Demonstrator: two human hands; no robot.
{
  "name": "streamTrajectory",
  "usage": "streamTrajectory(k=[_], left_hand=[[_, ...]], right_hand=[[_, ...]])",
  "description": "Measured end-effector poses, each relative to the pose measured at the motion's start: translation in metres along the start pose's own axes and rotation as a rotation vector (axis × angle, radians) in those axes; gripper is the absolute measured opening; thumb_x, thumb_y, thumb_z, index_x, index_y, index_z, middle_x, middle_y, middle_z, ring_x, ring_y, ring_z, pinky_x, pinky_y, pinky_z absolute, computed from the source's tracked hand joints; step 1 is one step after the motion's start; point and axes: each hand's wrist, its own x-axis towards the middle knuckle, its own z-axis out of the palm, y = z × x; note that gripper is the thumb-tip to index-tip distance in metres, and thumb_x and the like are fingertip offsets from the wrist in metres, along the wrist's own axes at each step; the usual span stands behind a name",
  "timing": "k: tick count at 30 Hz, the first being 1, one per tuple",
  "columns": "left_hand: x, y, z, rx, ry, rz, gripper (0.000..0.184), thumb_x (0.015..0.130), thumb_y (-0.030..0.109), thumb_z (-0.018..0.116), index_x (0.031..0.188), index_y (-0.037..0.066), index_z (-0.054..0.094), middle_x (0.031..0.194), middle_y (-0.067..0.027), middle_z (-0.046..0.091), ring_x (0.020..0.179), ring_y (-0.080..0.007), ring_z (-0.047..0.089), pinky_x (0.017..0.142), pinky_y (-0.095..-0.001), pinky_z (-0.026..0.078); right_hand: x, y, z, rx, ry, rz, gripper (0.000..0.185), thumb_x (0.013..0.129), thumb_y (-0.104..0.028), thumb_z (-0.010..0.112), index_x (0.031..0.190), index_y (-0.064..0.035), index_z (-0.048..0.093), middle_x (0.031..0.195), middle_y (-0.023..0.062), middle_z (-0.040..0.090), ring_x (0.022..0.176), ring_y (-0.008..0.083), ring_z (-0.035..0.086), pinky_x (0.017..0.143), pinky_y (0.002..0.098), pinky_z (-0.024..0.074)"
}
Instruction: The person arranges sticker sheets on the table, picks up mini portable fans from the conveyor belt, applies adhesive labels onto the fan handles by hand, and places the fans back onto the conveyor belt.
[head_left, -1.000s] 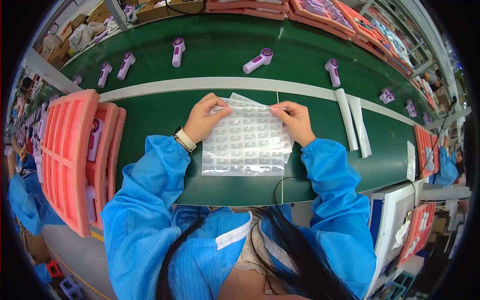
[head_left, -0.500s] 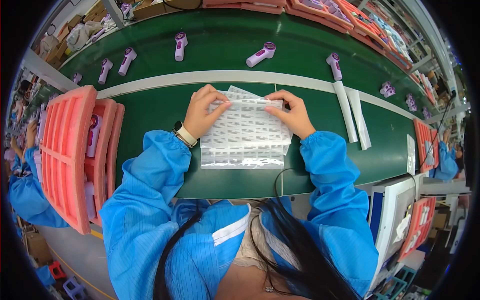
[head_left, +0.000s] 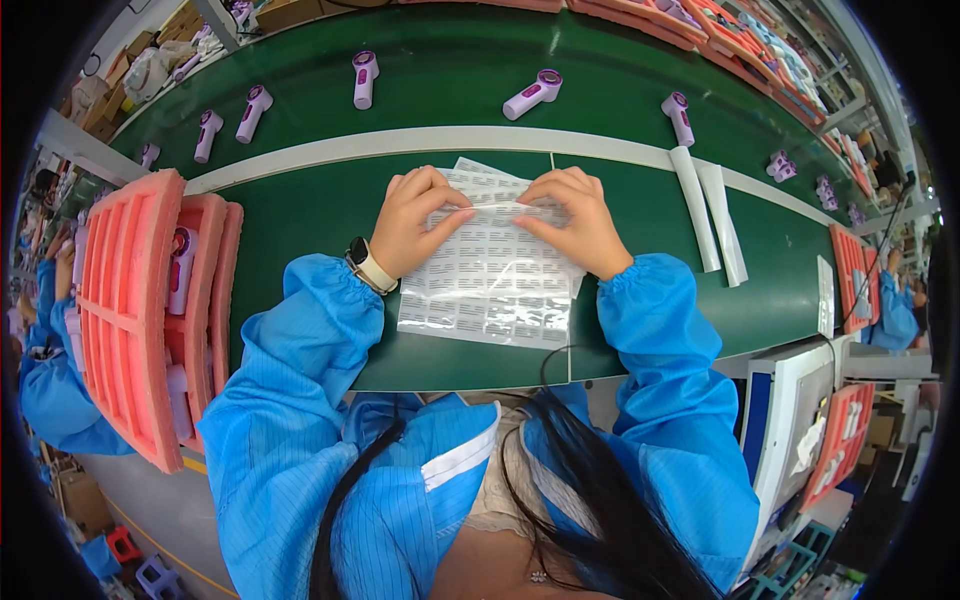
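Reaching from the fingertips toward the person's body, the glossy printed sheet (head_left: 487, 280) lay over the green bench (head_left: 300, 225), its far edge between the two hands. Its longer side seemed to run from left to right, though the curl at that edge made this hard to judge. Neither hand was nearer: the left hand (head_left: 408, 222) had thumb and forefinger clamped on the far edge left of the sheet's middle, and the right hand (head_left: 580, 222) pinched it just right of the middle, with the fingertips of both hands near each other.

Beneath the sheet, at least one lower sheet (head_left: 478, 166) poked out past its far edge; how many lay there could not be told. Well to the right of the sheet were two white strips (head_left: 695, 215), side by side. Well to its left, three pink foam trays (head_left: 122, 322) leaned together. Beyond its far side, past one pale rail (head_left: 450, 141), six separate lilac devices (head_left: 365, 82) lay on the green belt (head_left: 450, 100); farther right, three more lilac shapes (head_left: 781, 166) were too small to count surely as single pieces.
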Motion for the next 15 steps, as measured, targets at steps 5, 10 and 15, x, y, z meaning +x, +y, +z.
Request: streamTrajectory(k=[5, 10, 15], left_hand=[[-0.0007, 0.0019, 0.0, 0.009, -0.018, 0.035, 0.01, 0.078, 0.015, 0.073, 0.085, 0.01, 0.067, 0.081, -0.0014, 0.051, 0.079, -0.0179, 0.049, 0.074, -0.0316, 0.031], [-0.0006, 0.0034, 0.0002, 0.025, -0.048, 0.053, 0.01, 0.078, 0.015, 0.073, 0.085, 0.01, 0.068, 0.081, -0.0012, 0.052, 0.079, -0.0179, 0.049, 0.073, -0.0317, 0.031], [-0.0021, 0.0036, 0.0003, 0.028, -0.083, 0.044, 0.011, 0.078, 0.016, 0.073, 0.085, 0.01, 0.068, 0.082, -0.0011, 0.053, 0.079, -0.0179, 0.049, 0.074, -0.0319, 0.031]], right_hand=[[-0.0026, -0.004, 0.005, -0.035, -0.049, -0.05, 0.014, 0.078, -0.022, 0.074, 0.085, -0.0134, 0.067, 0.088, -0.0039, 0.065, 0.091, 0.0188, 0.052, 0.088, 0.0351, 0.0315], [-0.0042, -0.0018, 0.0026, -0.024, -0.147, -0.022, 0.012, 0.08, -0.022, 0.072, 0.083, -0.0116, 0.067, 0.085, -0.0029, 0.065, 0.094, 0.0193, 0.051, 0.089, 0.035, 0.0305], [-0.006, -0.0019, 0.001, -0.007, -0.226, -0.027, 0.013, 0.083, -0.023, 0.069, 0.082, -0.0104, 0.068, 0.083, -0.0018, 0.065, 0.096, 0.0201, 0.05, 0.09, 0.0358, 0.0304]])
